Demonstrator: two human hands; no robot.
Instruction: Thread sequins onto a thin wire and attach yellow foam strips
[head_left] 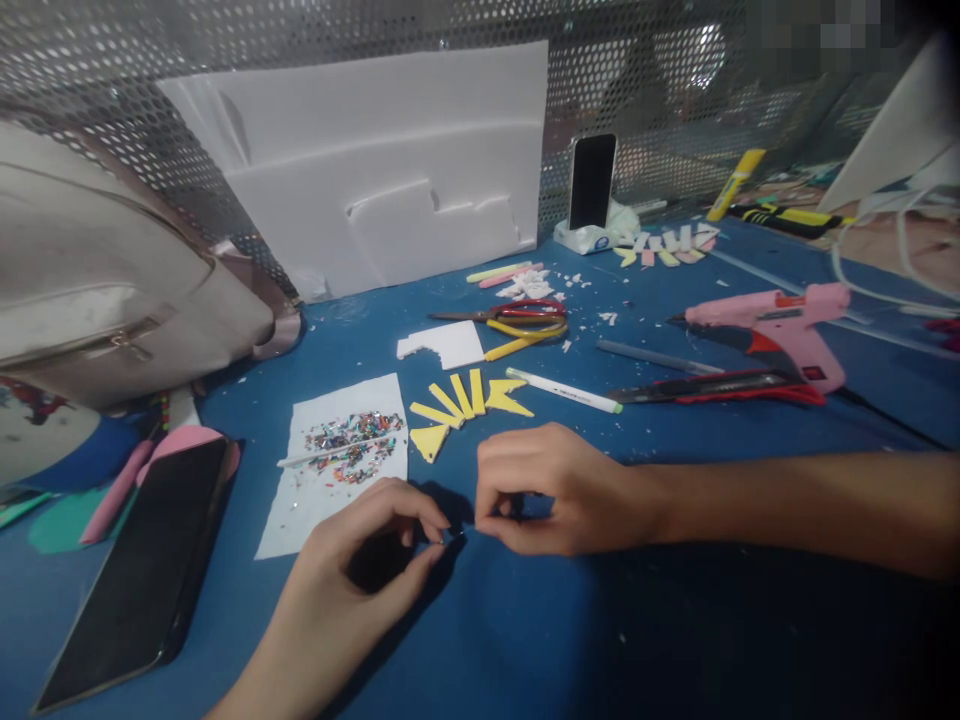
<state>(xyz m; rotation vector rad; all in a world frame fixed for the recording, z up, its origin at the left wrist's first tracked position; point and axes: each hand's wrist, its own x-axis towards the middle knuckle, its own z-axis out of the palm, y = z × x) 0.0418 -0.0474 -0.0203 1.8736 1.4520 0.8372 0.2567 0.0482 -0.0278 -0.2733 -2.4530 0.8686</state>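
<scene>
Working over the blue worktop (525, 620), the left hand (341, 545) seems to pinch a tiny, glinting sliver (455, 534) on the near side of flat yellow cut-outs (462, 396). The right hand (577, 490) curls beside it, its hold unclear to me; this looks like delicate handling, calling next for light, steady fingertips.

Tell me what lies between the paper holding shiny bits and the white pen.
Flat yellow pieces lie between the paper and the pen in the head view.
</scene>
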